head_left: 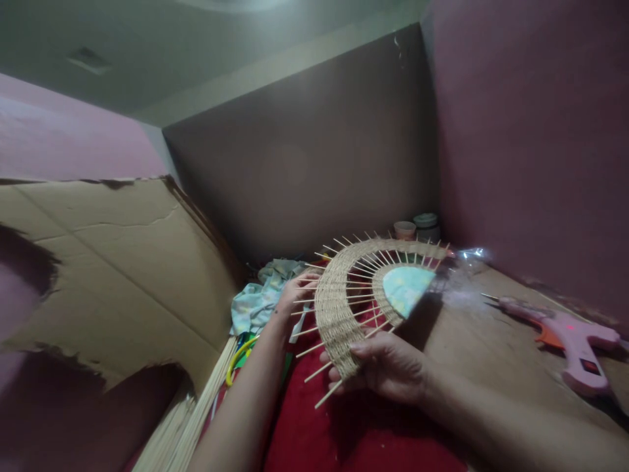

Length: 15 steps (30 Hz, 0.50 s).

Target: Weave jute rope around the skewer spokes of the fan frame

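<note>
A half-round woven fan of tan cord on thin sticks is tilted up before me. Its small inner half-disc is covered with pale blue-green patterned cloth. My right hand grips the woven band at its lower end, thumb on the near face and fingers behind. Stick ends poke out past the outer edge. Beyond the fan's left side is my left hand, its visible fingers stretched to the right; their tips are hidden by the fan. Close to that hand lie a crumpled light-blue cloth and a narrow white strip.
A pink glue gun lies on the brown surface at right. Red cloth spreads below my hands. Long thin sticks, a yellow ring-shaped handle and torn cardboard are at left. Small containers stand at the back.
</note>
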{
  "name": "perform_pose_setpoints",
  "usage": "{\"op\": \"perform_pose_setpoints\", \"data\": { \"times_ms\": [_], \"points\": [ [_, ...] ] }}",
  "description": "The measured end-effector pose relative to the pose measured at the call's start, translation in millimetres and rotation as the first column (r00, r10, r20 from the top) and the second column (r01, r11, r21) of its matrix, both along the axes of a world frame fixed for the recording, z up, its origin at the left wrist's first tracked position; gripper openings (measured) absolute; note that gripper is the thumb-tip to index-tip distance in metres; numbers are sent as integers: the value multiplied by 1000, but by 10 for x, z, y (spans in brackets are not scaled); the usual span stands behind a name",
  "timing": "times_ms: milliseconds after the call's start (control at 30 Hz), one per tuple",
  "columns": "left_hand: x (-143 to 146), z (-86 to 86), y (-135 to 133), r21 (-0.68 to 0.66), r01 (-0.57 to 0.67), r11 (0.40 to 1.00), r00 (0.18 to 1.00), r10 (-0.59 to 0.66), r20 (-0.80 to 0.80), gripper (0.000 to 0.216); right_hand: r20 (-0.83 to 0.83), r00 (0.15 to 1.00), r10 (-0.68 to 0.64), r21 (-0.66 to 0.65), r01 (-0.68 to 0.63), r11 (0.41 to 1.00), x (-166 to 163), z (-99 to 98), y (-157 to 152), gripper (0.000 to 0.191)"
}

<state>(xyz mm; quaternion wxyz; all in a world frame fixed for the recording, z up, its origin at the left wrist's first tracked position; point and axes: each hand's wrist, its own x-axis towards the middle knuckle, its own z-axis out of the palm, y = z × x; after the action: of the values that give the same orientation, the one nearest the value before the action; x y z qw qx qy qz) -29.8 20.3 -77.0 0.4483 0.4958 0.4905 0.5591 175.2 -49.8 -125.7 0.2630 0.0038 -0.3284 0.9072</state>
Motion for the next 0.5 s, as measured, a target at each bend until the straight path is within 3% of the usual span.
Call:
{"op": "perform_pose_setpoints", "data": {
  "times_ms": [233, 300, 400, 500],
  "points": [
    [-281, 200, -34, 41, -207, 978, 976, 203, 78, 35, 5, 1000, -2, 7, 2, 1000, -5, -4, -3, 29],
    [-327, 284, -117, -9, -155, 988, 986, 156, 60, 40, 3, 1000, -6, 9, 6, 1000, -10, -2, 0, 32],
    [-316, 405, -245, -93, 15, 996, 995, -25, -99, 41, 6, 1000, -15, 10, 15, 1000, -16, 5, 3, 39],
    [-206, 493, -304, -63, 14, 998, 961, -31, -274, 32, 12, 1000, -19, 14, 19, 1000, -19, 11, 4, 41]
  ]
}}
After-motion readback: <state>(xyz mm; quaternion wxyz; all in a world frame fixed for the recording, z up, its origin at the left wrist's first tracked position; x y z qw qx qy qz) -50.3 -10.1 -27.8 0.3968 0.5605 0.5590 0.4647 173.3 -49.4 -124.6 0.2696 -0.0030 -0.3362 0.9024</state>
